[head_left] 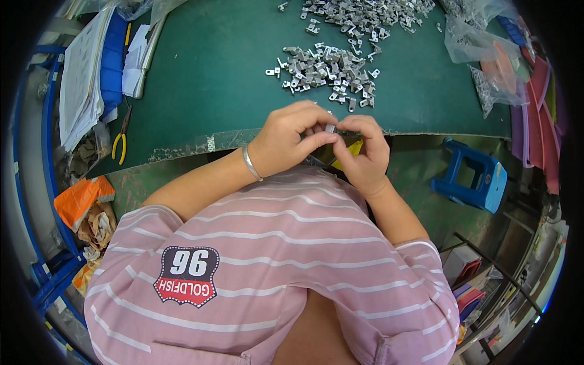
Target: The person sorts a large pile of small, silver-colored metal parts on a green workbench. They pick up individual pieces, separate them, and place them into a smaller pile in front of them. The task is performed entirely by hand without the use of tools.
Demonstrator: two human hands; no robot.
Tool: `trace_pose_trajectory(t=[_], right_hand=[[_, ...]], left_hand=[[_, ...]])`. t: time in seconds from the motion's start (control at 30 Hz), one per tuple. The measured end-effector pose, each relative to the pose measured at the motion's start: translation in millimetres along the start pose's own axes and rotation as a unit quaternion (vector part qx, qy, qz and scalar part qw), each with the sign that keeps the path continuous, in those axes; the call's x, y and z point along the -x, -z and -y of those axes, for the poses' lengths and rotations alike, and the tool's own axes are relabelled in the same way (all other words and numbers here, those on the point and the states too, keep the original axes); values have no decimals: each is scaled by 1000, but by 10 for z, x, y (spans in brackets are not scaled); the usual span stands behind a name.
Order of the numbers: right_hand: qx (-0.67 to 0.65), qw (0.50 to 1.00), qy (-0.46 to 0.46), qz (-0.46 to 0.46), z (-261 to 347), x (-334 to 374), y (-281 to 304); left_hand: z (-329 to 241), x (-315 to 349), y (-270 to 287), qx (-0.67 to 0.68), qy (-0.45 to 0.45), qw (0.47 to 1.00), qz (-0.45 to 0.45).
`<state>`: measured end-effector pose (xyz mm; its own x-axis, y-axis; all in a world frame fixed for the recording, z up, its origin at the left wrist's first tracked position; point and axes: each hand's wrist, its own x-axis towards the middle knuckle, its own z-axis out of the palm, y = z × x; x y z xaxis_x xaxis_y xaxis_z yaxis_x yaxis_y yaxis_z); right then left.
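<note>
My left hand [292,134], with a silver bangle at the wrist, is closed on a small metal bracket [330,128] just over the table's near edge. From the other side my right hand [367,152] meets it, thumb and forefinger pinched at the same spot. The fingers hide most of the bracket. Just beyond my hands lies a loose pile of small silver bent metal brackets [328,70] on the green tabletop [213,67]. A larger heap of the same brackets [371,15] spreads farther back.
Yellow-handled pliers [123,143] and a blue bin [114,67] with papers [88,79] sit at the left. Clear plastic bags [480,42] of parts lie at the far right. A blue plastic stool [471,176] stands on the floor to the right. Below left is an orange bag [84,201].
</note>
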<state>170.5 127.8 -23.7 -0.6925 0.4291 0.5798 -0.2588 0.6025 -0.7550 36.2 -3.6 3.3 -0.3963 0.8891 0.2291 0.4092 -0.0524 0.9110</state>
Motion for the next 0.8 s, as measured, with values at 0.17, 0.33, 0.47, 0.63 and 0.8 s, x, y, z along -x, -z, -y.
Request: trace_pose_trajectory(t=[0.17,0.33,0.47,0.63,0.8], right_hand=[[189,982,-14,10,-102,-166,120],[274,959,26,60,-156,-246,104],[239,969,26,48,-169,-205,69],[205,978,20,32,-252,-159,44],[209,976,49,33,-253,-153,77]], left_hand=[[45,16,19,108,64,990,-69],[99,-221,191,324,103,934,-110],[116,-480,507,357,134,904,-195],[143,-1039,1224,438,68,831,-336],[461,-1679,1923,495,53,748,-439]])
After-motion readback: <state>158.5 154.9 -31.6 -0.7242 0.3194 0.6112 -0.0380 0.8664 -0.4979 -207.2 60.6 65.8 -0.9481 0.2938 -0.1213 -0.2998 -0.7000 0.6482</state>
